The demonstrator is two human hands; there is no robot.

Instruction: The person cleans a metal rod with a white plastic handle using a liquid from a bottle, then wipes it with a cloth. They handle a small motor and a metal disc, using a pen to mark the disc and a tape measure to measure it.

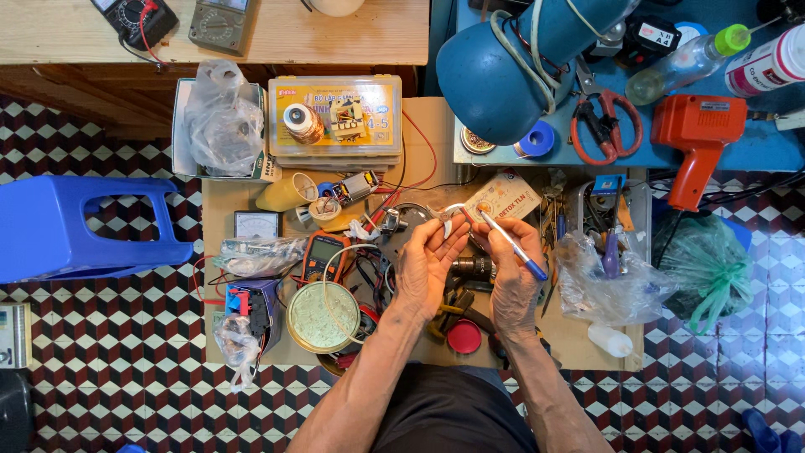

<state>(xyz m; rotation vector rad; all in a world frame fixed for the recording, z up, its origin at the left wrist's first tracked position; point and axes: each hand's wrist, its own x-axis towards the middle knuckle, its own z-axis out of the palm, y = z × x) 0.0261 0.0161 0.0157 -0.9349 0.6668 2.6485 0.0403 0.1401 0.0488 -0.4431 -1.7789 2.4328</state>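
Note:
My left hand is raised over the cluttered low work board, its fingers pinching a small metal part at the tips. My right hand grips a slim tool with a blue handle, its thin tip pointing up-left toward that part. The two hands nearly touch at the fingertips. Under them lie a dark cylindrical motor-like piece, a red round cap and tangled wires.
A round tin, an orange-black multimeter and a clear box lie left. A blue lamp, red scissors, orange tool and plastic bags sit right. A blue stool stands at far left.

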